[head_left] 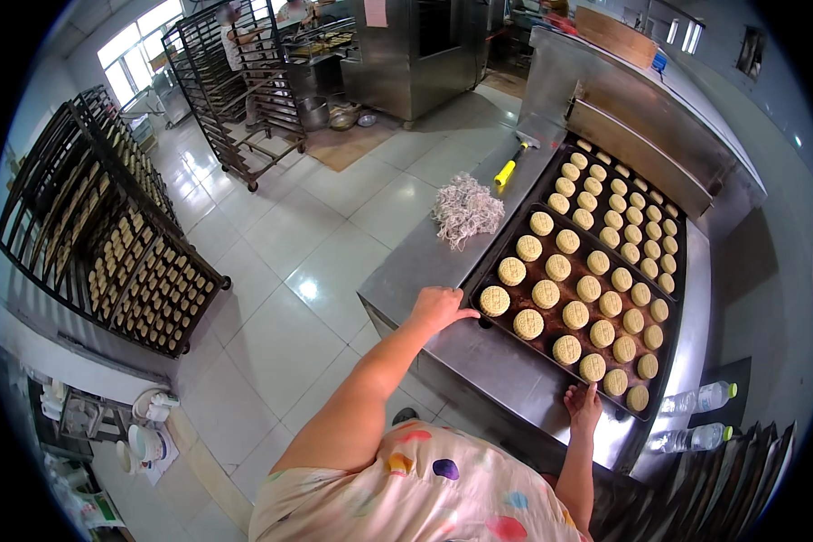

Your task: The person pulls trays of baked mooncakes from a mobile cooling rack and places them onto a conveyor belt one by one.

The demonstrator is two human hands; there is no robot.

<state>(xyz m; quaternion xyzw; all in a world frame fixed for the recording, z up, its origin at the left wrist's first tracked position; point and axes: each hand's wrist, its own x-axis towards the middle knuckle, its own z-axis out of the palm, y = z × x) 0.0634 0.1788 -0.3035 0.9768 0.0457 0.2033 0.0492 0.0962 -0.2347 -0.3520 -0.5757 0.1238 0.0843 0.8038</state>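
Observation:
A dark baking tray (pixel 533 341) with rows of round, patterned pastries (pixel 545 294) lies on the steel counter, and a second full tray (pixel 551 207) sits just beyond it. My left hand (pixel 436 310) is closed at the near tray's left corner, fingers curled and thumb against the rim. At the same tray's front edge is my right hand (pixel 584 411), its thumb on the rim and the other fingers curled beneath. Part of the right fingers' contact with the tray is hidden.
On the counter (pixel 415 262) lie a tangled bundle of pale strands (pixel 468 211) and a yellow-handled scraper (pixel 506 172). Two plastic bottles (pixel 696 397) are at right, above upright dark trays (pixel 741 479). Racks (pixel 144 271) of pastries stand at left; a person (pixel 235 41) is farther back.

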